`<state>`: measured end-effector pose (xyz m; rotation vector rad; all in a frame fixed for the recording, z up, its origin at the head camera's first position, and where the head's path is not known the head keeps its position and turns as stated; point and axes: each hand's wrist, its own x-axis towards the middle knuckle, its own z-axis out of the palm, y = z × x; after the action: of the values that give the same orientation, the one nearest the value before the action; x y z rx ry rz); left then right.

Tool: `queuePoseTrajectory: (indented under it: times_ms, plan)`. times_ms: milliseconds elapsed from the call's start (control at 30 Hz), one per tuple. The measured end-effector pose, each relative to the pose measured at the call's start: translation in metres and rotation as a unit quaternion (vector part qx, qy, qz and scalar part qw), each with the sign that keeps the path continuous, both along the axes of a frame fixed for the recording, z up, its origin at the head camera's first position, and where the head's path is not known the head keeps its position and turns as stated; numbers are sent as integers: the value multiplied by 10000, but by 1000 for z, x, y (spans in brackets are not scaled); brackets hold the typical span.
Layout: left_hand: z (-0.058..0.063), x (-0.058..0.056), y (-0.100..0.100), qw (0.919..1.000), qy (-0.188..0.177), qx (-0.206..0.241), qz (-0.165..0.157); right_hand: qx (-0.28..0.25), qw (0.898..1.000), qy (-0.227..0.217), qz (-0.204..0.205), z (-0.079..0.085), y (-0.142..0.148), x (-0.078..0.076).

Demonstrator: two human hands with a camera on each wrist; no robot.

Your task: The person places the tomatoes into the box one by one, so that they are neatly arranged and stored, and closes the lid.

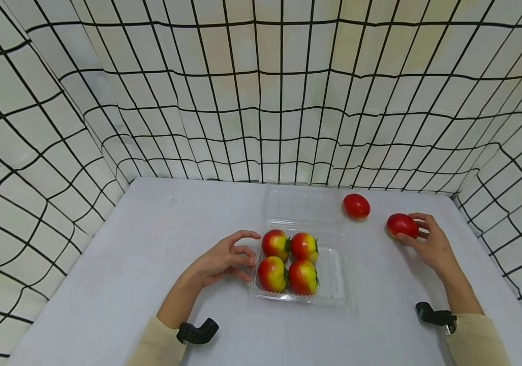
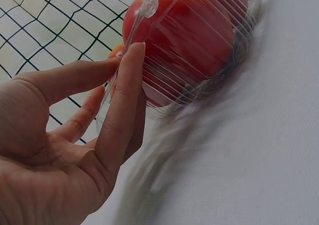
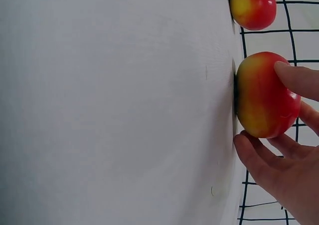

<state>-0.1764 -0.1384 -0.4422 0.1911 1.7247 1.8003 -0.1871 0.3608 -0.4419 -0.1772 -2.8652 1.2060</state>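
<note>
My left hand [image 1: 226, 259] is at the left edge of a clear plastic clamshell box [image 1: 334, 274]. In the left wrist view its fingertips [image 2: 135, 53] pinch the box's thin rim. Several red-and-yellow tomatoes [image 1: 303, 277] with green calyxes sit in the box's left part. Over on the right, my right hand [image 1: 432, 246] holds a red tomato [image 1: 400, 225] close over the table. Its thumb lies on the tomato's side while the other fingers curve round behind, as the right wrist view shows. Another red tomato [image 1: 356, 206] lies farther back, beside the box's lid.
Folded back flat behind the box is its clear lid [image 1: 302, 206]. A white cloth [image 1: 187, 213] covers the table. Black wire-like netting [image 1: 288, 91] over pale walls closes in the back and both sides. A black band [image 1: 196, 331] with a camera sits on each wrist.
</note>
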Motion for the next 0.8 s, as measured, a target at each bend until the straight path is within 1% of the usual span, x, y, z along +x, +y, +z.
queuePoseTrajectory:
  times_ms: [267,533,800]
  plan:
    - [-2,-1,0,10000,-32,-20,21,-62,10000,-64,17,1,-2,4]
    - [-3,0,0,10000,-34,34,21,-121,9995,-176,211,4,-11,6]
    - [-2,0,0,10000,-40,-5,41,-287,9992,-120,235,10,-22,11]
